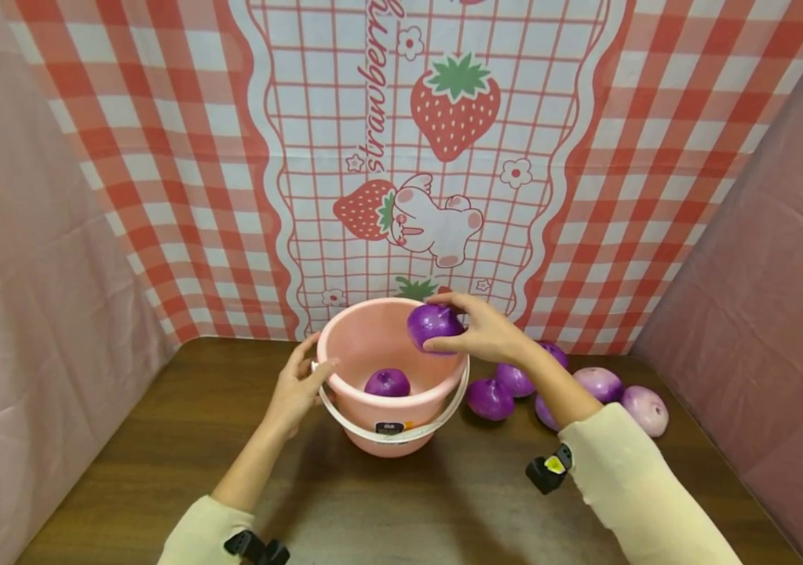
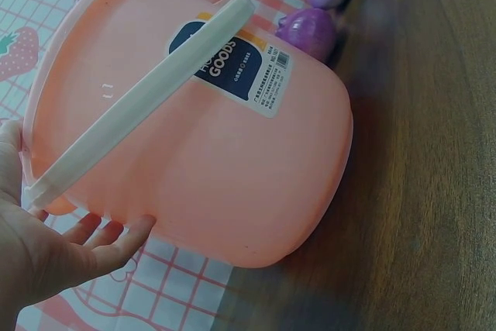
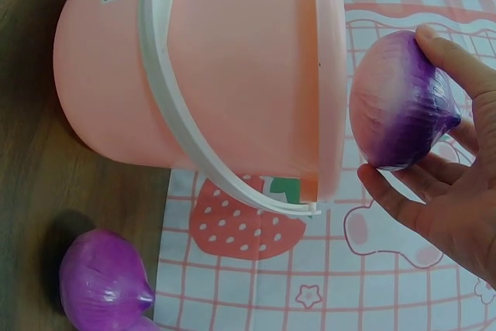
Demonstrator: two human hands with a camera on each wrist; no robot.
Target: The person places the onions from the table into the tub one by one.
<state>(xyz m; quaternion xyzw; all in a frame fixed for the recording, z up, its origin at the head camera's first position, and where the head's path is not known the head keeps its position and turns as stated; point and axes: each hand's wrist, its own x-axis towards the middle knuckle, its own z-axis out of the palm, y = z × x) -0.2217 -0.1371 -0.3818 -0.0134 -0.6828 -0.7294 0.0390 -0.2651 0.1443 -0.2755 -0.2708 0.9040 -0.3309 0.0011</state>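
A pink bucket [image 1: 359, 416] with a white handle [image 1: 401, 436] stands upright on the table. One purple onion [image 1: 388, 383] lies inside it. My left hand [image 1: 297, 390] grips the bucket at its left rim, the thumb at the rim and the fingers against the outer wall [image 2: 194, 184]. Above the bucket's right rim, my right hand [image 1: 482, 328] holds another purple onion [image 1: 432, 326] between thumb and fingers. In the right wrist view this onion [image 3: 399, 102] is pale on one side, and it hangs apart from the bucket's rim.
Several more onions lie on the wooden table [image 1: 231, 424] right of the bucket, among them a dark purple one [image 1: 490, 399] beside it and a pale one [image 1: 645, 410] farthest right. A checked strawberry cloth [image 1: 408, 141] hangs behind; pink curtains [image 1: 782, 275] flank the table.
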